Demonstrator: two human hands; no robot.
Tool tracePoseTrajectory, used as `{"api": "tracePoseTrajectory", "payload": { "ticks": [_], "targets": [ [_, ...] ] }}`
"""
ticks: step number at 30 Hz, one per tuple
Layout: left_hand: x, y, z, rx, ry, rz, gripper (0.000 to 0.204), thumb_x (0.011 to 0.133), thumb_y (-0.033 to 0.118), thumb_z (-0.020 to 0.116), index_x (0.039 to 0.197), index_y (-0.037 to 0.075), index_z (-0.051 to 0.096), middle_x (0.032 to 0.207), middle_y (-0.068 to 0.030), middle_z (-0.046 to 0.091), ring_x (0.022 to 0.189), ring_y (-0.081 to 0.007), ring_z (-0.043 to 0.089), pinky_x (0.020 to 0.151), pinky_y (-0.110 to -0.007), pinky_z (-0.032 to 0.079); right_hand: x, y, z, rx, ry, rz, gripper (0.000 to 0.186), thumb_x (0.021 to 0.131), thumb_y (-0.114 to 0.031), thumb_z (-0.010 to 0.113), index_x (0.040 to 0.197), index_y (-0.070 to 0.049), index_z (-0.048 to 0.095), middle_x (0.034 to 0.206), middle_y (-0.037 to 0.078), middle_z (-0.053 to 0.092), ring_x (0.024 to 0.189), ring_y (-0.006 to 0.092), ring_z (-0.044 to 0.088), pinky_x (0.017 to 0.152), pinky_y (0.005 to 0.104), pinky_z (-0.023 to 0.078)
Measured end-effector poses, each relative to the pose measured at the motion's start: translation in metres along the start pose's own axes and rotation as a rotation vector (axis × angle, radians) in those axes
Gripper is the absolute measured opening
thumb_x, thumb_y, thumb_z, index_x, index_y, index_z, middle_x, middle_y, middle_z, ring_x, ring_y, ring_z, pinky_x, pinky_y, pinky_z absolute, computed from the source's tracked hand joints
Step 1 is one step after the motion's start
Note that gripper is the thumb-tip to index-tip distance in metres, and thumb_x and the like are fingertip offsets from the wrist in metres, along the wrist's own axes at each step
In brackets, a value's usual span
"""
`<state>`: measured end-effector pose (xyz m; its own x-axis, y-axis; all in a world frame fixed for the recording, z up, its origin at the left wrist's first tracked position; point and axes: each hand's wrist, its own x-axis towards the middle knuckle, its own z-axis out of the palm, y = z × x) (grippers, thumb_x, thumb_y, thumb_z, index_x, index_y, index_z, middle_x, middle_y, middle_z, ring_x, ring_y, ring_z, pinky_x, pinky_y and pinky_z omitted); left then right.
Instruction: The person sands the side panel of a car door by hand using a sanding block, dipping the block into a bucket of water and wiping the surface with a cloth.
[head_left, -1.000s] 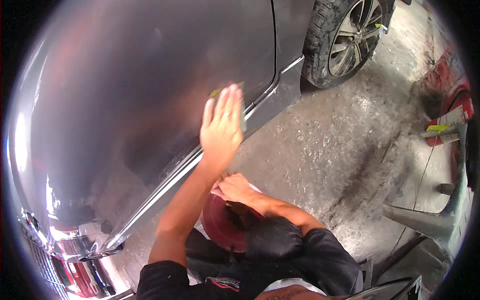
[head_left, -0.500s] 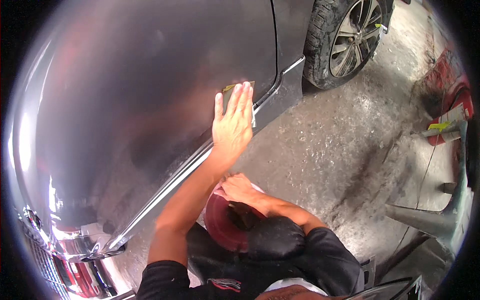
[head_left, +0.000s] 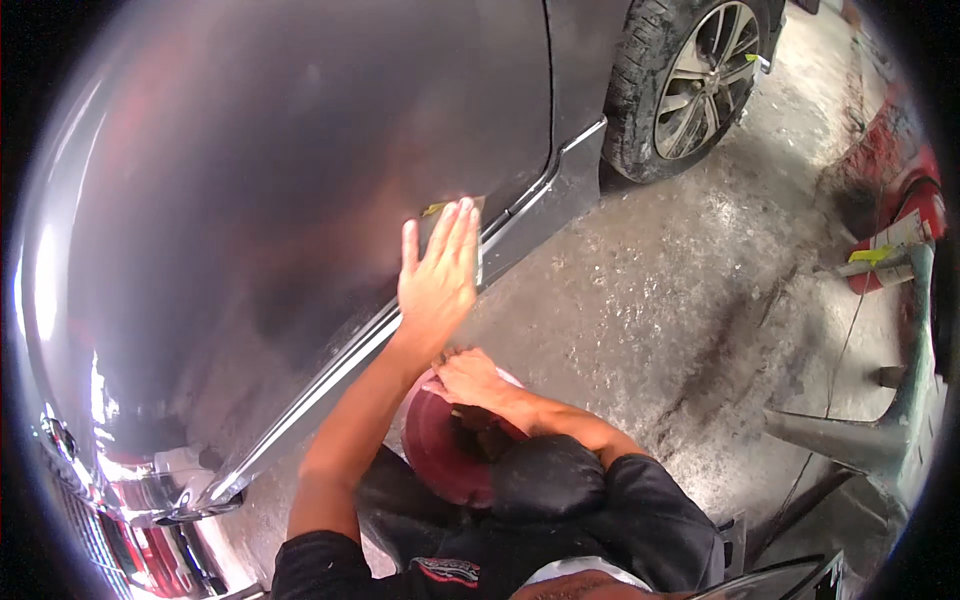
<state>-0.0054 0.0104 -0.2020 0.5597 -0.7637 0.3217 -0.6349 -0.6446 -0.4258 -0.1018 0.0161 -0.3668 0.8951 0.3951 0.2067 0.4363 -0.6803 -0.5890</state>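
The dark panel (head_left: 300, 150) filled the left, and near its lower edge lay the sheet (head_left: 428, 226), flat beneath the left hand (head_left: 437, 280), whose fingers were straight and slightly parted, pressing rather than gripping. The step in hand looked like rubbing the panel; another stroke called for even pressure. Below, by the bucket (head_left: 425, 445), the right hand (head_left: 472, 376) had bent fingers; whether they gripped anything I couldn't tell

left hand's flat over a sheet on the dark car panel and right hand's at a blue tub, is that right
The tub is dark red, not blue, as the head view shows; the left hand and right hand are as you say.
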Motion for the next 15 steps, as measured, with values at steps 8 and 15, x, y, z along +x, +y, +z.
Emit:
{"api": "tracePoseTrajectory", "payload": {
  "ticks": [8, 15],
  "targets": [
    [0.077, 0.023, 0.001, -0.018, 0.19, 0.049, 0.066, 0.084, 0.014, 0.048, 0.147, -0.003, 0.037, 0.156, -0.0114, 0.035, 0.147, -0.0196, 0.027, 0.119, -0.053, 0.015, 0.002, -0.015, -0.007, 0.075, 0.059, -0.013, 0.05, 0.085, -0.049, 0.063, 0.099, -0.002, 0.064, 0.089, 0.016, 0.067, 0.084, 0.0308, 0.067, 0.075, 0.0433, 0.052],
    [-0.158, -0.093, -0.044, 0.185, -0.571, -0.528, 0.077, 0.077, 0.023, 0.07, 0.143, -0.002, 0.038, 0.15, -0.0206, 0.036, 0.14, -0.0388, 0.034, 0.117, -0.057, 0.017, -0.007, 0.0, -0.012, 0.025, -0.015, 0.025, 0.052, 0.09, -0.051, 0.058, 0.107, -0.002, 0.062, 0.094, 0.021, 0.068, 0.09, 0.0381, 0.068, 0.08, 0.0497, 0.052]
  ]
}}
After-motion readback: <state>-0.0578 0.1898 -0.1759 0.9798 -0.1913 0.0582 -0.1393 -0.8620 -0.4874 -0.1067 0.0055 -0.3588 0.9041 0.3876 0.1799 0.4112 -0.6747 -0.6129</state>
